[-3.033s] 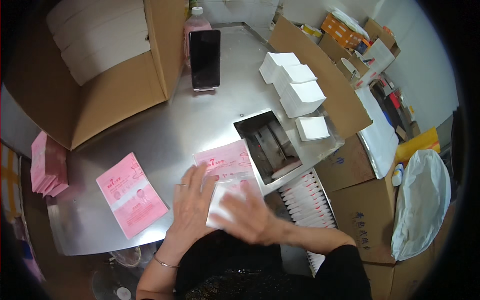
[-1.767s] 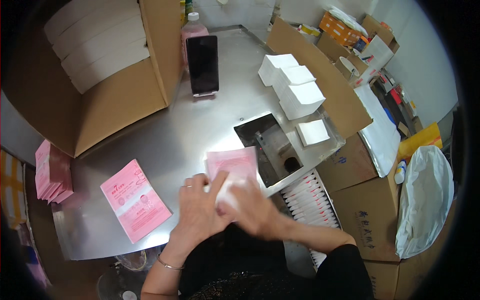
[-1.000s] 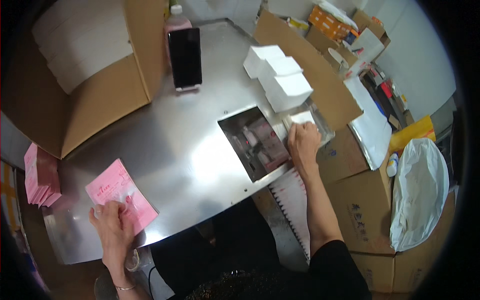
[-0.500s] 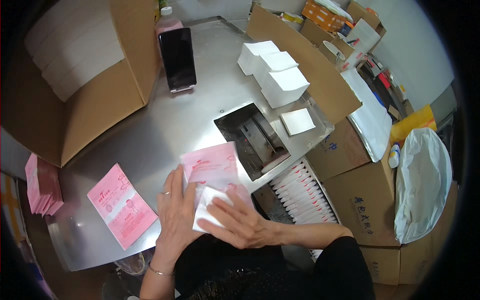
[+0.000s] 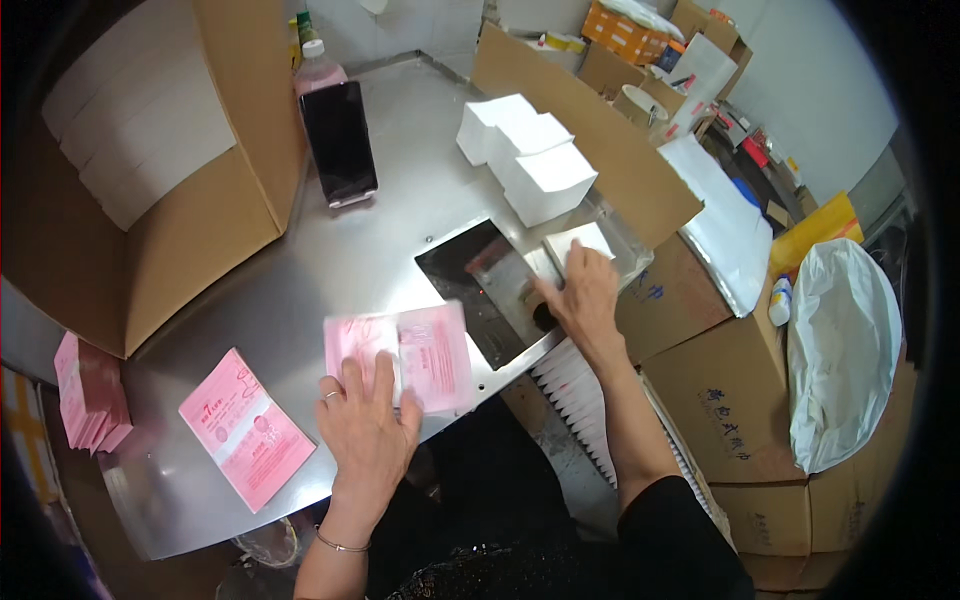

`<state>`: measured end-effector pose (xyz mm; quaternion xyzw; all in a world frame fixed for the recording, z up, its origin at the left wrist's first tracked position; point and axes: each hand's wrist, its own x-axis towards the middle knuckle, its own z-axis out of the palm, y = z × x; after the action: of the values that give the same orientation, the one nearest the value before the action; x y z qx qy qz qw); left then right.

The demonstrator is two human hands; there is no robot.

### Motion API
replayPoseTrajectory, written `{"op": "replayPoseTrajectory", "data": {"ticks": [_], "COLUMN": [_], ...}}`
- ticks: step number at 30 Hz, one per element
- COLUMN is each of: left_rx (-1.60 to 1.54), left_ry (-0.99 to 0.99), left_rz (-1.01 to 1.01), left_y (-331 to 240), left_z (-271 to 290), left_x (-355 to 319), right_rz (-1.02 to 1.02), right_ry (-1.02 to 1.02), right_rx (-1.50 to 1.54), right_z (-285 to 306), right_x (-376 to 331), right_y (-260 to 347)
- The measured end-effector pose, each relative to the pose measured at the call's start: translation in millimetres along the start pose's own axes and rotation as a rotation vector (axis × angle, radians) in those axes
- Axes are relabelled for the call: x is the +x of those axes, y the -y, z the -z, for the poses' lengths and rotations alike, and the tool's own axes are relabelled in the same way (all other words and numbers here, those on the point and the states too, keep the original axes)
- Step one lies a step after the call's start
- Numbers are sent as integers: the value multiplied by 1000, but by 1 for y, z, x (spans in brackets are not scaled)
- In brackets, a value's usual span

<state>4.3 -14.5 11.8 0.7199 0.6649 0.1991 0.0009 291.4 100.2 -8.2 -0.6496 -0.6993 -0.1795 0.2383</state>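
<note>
My left hand point(image 5: 368, 425) lies with fingers spread on a pink plastic packet point(image 5: 435, 355) with a whitish middle, near the table's front edge. My right hand point(image 5: 588, 305) reaches to a small pad of folded white paper point(image 5: 582, 240). Its fingertips touch the pad's near edge, while the thumb stands apart over the rim of a rectangular opening point(image 5: 460, 265) in the metal table. Inside that opening shows a blurred pinkish, see-through shape point(image 5: 497, 262). To the left lies a flat stack of pink packets point(image 5: 240, 425).
Tall stacks of white paper point(image 5: 545, 180) stand behind the opening. A phone point(image 5: 340, 145) leans upright before a bottle point(image 5: 318, 70). An open carton point(image 5: 205, 215) holds white paper at left; more pink packets point(image 5: 90, 395) sit beside it. Cartons point(image 5: 700, 400) and a white bag point(image 5: 845, 360) are at right.
My right hand has left the white paper over the pink packet and moved right and away to the small pad. My left hand stays by the packet, which now lies flatter. The view has shifted slightly.
</note>
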Motion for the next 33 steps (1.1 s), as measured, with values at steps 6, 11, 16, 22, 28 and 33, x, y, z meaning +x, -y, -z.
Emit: {"op": "replayPoseTrajectory", "data": {"ticks": [6, 11, 16, 22, 28, 33], "left_rx": [32, 29, -35, -154, -156, -145], "left_ry": [-241, -41, -93, -109, -133, -170], "left_rz": [-267, -206, -228, -205, -198, -219], "left_y": [-1, 4, -3, 0, 3, 3], "left_z": [0, 8, -10, -9, -11, -12], "left_x": [13, 5, 7, 4, 4, 4], "right_rz": [42, -181, 199, 169, 164, 102], "right_ry": [-40, -427, -415, -108, -60, 11], "right_rx": [214, 422, -9, -33, 18, 13], "right_z": [-17, 35, 9, -11, -11, -9], "right_x": [-9, 56, 115, 119, 112, 114], "right_y": [-7, -10, 4, 4, 6, 3]}}
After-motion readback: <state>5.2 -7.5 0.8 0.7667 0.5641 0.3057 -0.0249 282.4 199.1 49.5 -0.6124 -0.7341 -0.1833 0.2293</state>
